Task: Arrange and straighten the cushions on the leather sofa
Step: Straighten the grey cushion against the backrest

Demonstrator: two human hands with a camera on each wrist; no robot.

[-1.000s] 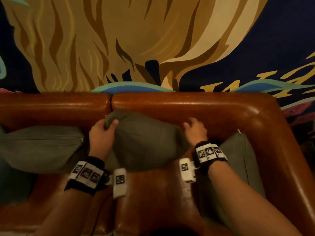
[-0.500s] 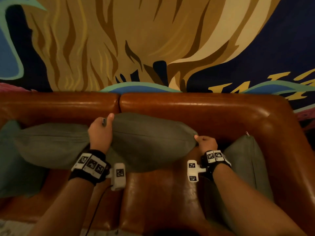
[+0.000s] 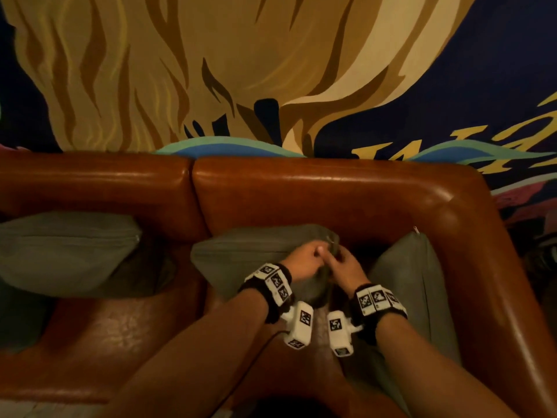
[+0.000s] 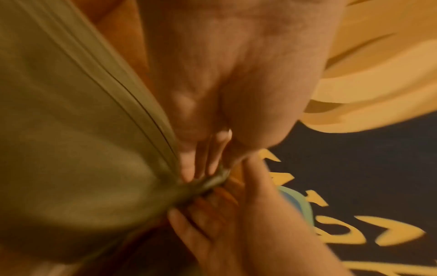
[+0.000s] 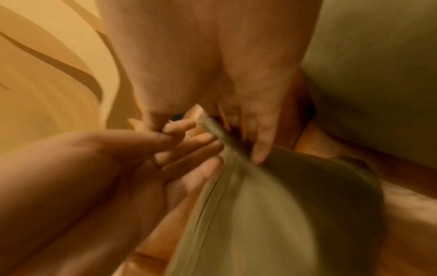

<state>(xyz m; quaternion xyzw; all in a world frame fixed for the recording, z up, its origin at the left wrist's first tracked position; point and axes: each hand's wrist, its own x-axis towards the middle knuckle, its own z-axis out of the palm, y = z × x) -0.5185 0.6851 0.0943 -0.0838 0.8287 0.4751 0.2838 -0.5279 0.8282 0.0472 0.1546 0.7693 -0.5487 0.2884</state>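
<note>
Pinching the right-hand corner of the middle grey-green fabric cushion [image 3: 256,251] with both hands, head view: my left hand [image 3: 304,262] and my right hand [image 3: 343,267] meet at that corner, fingers curled on the cloth, while the cushion lies low against the backrest of the glossy brown leather sofa [image 3: 331,194]. A second grey-green cushion [image 3: 66,251] lies flat on the left seat, and a third grey-green cushion [image 3: 413,285] leans on edge against the right armrest; none stands squarely upright, so I judge the arranging only partly done, with all three left to set straight. Left wrist view: the gathered cushion corner [image 4: 208,183] sits clamped between my left fingers [image 4: 212,149] above and my right fingers [image 4: 203,220] below, the zip seam running away up the cloth. Right wrist view, blurred: the same corner [image 5: 212,128] is nipped under my right thumb [image 5: 262,142], my left fingertips [image 5: 179,127] closing on its tip. The seat leather shines, creased; behind the sofa a painted mural of tan, cream and navy shapes [image 3: 241,70] fills the wall.
</note>
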